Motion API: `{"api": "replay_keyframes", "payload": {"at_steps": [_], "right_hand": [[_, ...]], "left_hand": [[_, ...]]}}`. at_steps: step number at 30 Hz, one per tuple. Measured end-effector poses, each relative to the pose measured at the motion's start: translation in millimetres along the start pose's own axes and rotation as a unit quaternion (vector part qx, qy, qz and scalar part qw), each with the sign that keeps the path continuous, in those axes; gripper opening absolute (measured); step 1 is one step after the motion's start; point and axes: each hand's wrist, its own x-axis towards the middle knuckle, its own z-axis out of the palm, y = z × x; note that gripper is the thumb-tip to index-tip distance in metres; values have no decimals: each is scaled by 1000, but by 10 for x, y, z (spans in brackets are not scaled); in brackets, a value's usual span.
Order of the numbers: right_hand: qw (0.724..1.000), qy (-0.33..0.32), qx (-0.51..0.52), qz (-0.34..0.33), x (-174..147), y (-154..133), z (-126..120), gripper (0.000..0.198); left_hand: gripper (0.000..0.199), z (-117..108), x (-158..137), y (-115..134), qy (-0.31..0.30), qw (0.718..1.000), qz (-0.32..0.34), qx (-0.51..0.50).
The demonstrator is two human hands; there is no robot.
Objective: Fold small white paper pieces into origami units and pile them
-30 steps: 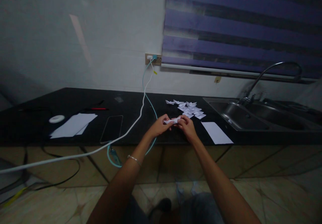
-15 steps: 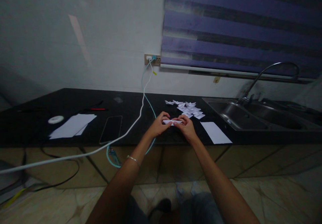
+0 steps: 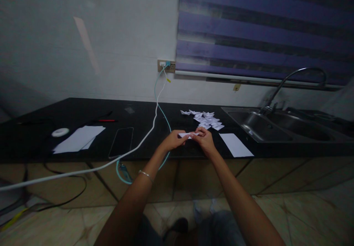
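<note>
Between my two hands is a small folded white paper (image 3: 188, 135), held above the near part of the black counter. My left hand (image 3: 174, 140) pinches its left end, thumb on the near side. At the other end, my right hand (image 3: 204, 139) grips the paper with thumb and curled fingers. Just beyond lie several folded paper boats (image 3: 207, 120) in a loose cluster. Right of my hands, a flat sheet of white paper (image 3: 236, 145) rests near the counter's front edge.
A stack of white paper (image 3: 79, 139), a white roll (image 3: 60, 132), a red pen (image 3: 107, 120) and a dark phone (image 3: 121, 142) lie left. A white cable (image 3: 141, 145) crosses the counter from the wall outlet (image 3: 166, 66). The steel sink (image 3: 262, 135) is at right.
My left fingers have lowered from their raised curl behind the paper and lie flatter along it. The folded paper stays in both hands, and the view has shifted slightly.
</note>
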Motion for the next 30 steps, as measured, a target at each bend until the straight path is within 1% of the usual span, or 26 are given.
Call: {"api": "replay_keyframes", "payload": {"at_steps": [4, 6, 8, 11, 14, 17, 21, 23, 25, 27, 30], "right_hand": [[999, -24, 15, 39, 15, 34, 4, 46], [998, -40, 23, 52, 20, 46, 4, 48], [997, -44, 25, 49, 18, 44, 3, 46], [999, -23, 22, 39, 4, 24, -1, 39], [999, 5, 22, 41, -11, 9, -5, 39], [999, 5, 22, 41, -13, 17, -7, 41], [999, 3, 25, 35, -2, 46, -5, 38], [999, 5, 28, 35, 4, 55, -3, 37], [999, 6, 30, 40, 8, 57, -2, 37], [999, 8, 31, 43, 7, 54, -2, 39], [999, 5, 32, 43, 5, 54, -5, 39]], "left_hand": [[45, -23, 2, -23, 12, 1000, 16, -7], [45, -31, 7, -37, 16, 1000, 11, -14], [45, -34, 15, -45, 18, 1000, -2, -18], [48, -23, 32, -45, 21, 999, -19, -31], [55, 0, 52, -50, 32, 998, -40, -30], [60, 25, 65, -69, 40, 997, -60, -7], [62, 46, 67, -94, 39, 997, -63, 6], [62, 55, 75, -116, 33, 997, -73, -20], [61, 63, 89, -149, 23, 993, -93, -75], [60, 65, 103, -184, 25, 987, -107, -114], [62, 53, 105, -201, 39, 992, -88, -81]]}}
